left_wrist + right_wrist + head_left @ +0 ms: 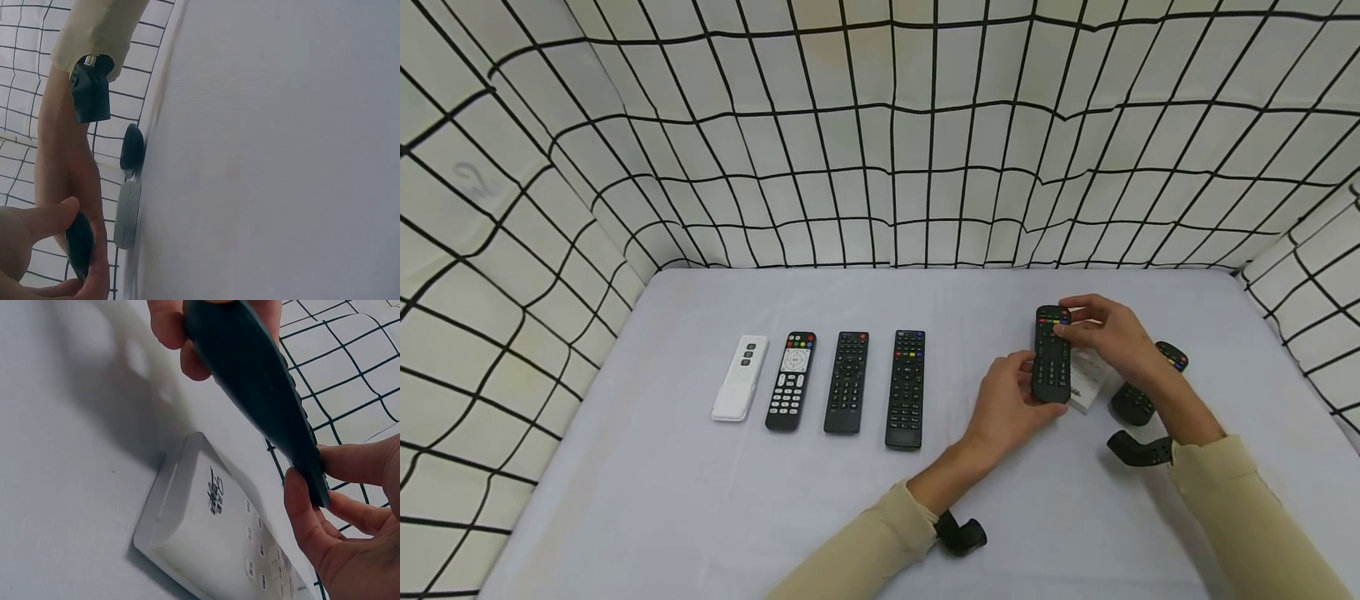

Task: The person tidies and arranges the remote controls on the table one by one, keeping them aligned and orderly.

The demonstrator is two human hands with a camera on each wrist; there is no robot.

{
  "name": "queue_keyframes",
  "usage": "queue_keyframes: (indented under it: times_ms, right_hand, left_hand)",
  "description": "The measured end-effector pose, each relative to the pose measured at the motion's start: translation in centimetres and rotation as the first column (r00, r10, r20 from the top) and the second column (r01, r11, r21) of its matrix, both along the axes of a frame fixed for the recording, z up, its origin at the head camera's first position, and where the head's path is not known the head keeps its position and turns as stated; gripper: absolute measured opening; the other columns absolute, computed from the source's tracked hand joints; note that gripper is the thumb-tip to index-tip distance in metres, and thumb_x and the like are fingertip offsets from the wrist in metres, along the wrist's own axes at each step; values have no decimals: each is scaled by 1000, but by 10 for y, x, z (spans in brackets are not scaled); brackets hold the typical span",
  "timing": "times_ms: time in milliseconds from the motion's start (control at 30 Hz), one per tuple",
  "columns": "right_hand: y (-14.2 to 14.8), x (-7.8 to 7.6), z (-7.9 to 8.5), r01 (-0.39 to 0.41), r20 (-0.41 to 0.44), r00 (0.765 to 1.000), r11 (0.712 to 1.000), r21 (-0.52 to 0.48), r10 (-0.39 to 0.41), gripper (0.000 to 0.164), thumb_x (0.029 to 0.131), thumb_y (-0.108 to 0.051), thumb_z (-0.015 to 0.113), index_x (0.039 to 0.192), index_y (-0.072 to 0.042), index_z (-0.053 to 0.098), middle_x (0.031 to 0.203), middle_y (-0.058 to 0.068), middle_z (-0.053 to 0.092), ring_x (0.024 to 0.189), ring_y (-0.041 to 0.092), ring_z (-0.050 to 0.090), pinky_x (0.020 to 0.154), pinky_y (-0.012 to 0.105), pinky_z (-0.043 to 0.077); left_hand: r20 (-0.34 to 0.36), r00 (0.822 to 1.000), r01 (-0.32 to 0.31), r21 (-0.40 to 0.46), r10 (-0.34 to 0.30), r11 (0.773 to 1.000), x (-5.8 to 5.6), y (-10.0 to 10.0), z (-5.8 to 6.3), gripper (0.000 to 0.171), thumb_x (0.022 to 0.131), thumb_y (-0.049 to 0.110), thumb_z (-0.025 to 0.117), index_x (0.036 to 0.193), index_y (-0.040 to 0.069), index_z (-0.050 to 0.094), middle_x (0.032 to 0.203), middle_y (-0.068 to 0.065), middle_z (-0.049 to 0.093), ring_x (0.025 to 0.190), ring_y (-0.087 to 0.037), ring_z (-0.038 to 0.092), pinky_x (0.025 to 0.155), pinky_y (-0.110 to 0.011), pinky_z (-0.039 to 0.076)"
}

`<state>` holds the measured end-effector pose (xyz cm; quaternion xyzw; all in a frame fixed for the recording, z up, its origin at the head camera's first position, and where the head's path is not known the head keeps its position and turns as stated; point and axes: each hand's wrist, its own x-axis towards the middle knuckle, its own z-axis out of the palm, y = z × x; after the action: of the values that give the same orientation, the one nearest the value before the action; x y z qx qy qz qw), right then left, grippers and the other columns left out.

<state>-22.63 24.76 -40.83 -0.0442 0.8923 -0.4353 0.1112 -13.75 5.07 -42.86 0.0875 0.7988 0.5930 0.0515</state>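
Both hands hold a black remote control (1051, 358) above the table. My left hand (1003, 412) grips its lower end, with the thumb along the bottom edge. At the upper end my right hand (1105, 332) pinches it between thumb and fingers. The right wrist view shows the remote's smooth back (244, 375), with the right hand (356, 519) at its thin end. Beneath it lies a white remote (1086, 379), partly hidden in the head view; its printed face (219, 531) shows in the right wrist view. Another black remote (1135, 400) lies under the right forearm, partly covered.
Left of the hands a row lies on the white table (662, 500): a white remote (741, 377), a black remote with white buttons (791, 381), and two black remotes (847, 382) (906, 389). White walls with black netting (910, 142) enclose the back and sides.
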Motion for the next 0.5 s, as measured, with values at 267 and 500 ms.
queue_keyframes:
  times_ms: [267, 500]
  right_hand:
    - [-8, 4, -4, -29, 20, 999, 998, -56, 31, 60, 102, -29, 68, 154, -7, 47, 137, 26, 58, 101, 14, 67, 80, 17, 53]
    - [-10, 5, -1, -52, 15, 998, 997, -61, 53, 56, 104, -29, 64, 152, -6, 48, 133, 24, 62, 89, 3, 69, 80, 20, 54]
  left_hand:
    - [6, 1000, 9, -33, -9, 999, 11, -7, -3, 71, 82, 6, 88, 144, 0, 53, 127, -14, 59, 108, -13, 66, 83, -13, 56]
    - [16, 1000, 12, -6, -12, 1000, 15, -10, -2, 72, 83, 4, 86, 146, 1, 52, 130, -14, 57, 113, -15, 66, 86, -12, 55]
